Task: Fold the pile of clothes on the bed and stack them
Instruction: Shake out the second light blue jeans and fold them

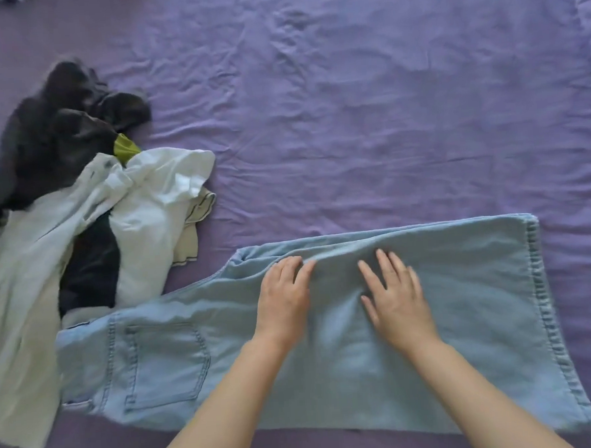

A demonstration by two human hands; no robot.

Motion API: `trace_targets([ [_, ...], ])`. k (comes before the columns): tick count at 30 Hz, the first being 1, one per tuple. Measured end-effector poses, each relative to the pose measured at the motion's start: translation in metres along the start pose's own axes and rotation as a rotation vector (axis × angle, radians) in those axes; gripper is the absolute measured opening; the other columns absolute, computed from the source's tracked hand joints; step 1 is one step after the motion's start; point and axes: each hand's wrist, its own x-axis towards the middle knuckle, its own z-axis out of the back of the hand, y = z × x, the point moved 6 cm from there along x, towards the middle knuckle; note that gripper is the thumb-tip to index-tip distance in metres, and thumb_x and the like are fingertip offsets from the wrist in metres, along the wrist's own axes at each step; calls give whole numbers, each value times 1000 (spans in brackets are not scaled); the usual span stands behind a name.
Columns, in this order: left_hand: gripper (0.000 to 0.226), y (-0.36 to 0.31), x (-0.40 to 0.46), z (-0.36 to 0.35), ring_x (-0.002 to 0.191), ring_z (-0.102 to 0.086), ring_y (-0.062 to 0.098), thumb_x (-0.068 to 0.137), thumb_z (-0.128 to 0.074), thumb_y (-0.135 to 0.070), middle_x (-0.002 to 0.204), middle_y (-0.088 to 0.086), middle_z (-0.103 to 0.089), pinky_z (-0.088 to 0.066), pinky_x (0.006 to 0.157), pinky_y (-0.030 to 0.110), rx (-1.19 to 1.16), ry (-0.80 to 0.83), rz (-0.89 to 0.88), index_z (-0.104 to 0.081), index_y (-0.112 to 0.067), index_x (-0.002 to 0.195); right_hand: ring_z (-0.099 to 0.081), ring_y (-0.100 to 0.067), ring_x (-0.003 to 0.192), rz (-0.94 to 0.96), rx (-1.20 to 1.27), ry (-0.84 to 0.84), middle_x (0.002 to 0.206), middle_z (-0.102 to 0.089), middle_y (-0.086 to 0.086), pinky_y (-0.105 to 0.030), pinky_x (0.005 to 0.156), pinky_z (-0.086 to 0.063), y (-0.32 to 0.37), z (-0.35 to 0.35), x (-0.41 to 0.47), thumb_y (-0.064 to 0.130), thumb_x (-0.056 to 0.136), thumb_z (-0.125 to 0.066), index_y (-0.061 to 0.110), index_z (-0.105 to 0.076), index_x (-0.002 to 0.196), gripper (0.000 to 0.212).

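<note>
Wrinkled purple sheet (366,100) w/ flat denim jeans (480,317), left hand (284,299) & right hand (395,297) pressing, fingers straight

Under the fingers (385,263) lie light blue jeans (463,317), plain all over, with darker blue stitching along the hem to the right of the fingers and around the back pocket (164,364) to their left. The bed sheet (350,118) beyond the fingers is purple. Far left of the fingers sits a pile of clothes (81,207): white and pale pieces, black and dark grey ones behind, and one small bright green bit (125,147).
</note>
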Motion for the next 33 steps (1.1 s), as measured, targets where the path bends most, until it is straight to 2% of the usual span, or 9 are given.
trace_targets([
  [6,33,102,-8,36,97,-65,32,74,-75,-1,102,6,-70,-52,78,42,-24,-133,114,-70,-9,106,-59,-39,113,219,-7,-5,123,-62,-19,-58,85,-49,109,-10,40,18,56,-90,10,-68,115,63],
  [11,37,157,13,28,120,-43,26,88,-62,-24,116,3,-57,-42,93,38,-33,267,92,-60,-25,125,-60,-36,112,241,18,-28,101,-71,-9,-62,92,-42,161,-16,76,14,70,-81,7,-69,108,40],
  [15,35,157,28,26,120,-37,23,91,-56,-37,124,2,-45,-37,86,33,60,384,-69,-55,-35,127,-36,-23,135,175,37,141,122,-60,-3,-46,113,-14,168,-39,93,30,95,-51,15,-60,120,30],
  [18,35,157,39,30,113,-44,27,89,-55,-47,120,4,-47,-33,79,34,141,449,-120,-57,-29,119,-33,-18,135,164,28,153,124,-56,0,-42,113,-12,163,-40,95,33,96,-49,17,-61,116,29],
  [22,24,176,53,47,87,-54,25,89,-60,-39,93,0,-51,-31,67,30,-178,399,21,-58,-20,104,-57,-37,106,153,118,-42,103,-63,-16,-55,96,-35,148,-14,101,12,82,-70,3,-67,88,12],
  [24,18,182,55,44,85,-53,26,91,-59,-28,86,0,-52,-37,68,33,-381,380,148,-55,-13,100,-56,-38,107,76,95,-48,114,-61,-21,-58,102,-29,136,-11,107,11,84,-68,0,-66,88,12],
  [26,15,175,53,34,94,-52,30,94,-51,-21,97,7,-55,-39,73,37,-319,373,185,-50,-9,102,-59,-36,102,83,17,-30,110,-63,-18,-58,103,-28,131,-13,112,11,87,-66,0,-65,88,11],
  [29,14,167,58,23,103,-47,29,96,-44,-20,112,8,-50,-31,70,35,30,234,114,-50,-14,108,-59,-30,64,193,-130,-138,72,-61,-11,-45,82,-45,130,-12,119,9,80,-74,4,-62,74,14],
  [33,12,171,65,13,99,-47,28,96,-46,-19,112,8,-46,-26,70,33,143,141,135,-51,-18,107,-53,-27,55,226,-248,-198,61,-51,-7,-36,69,-25,129,-17,130,11,79,-75,8,-56,69,21],
])
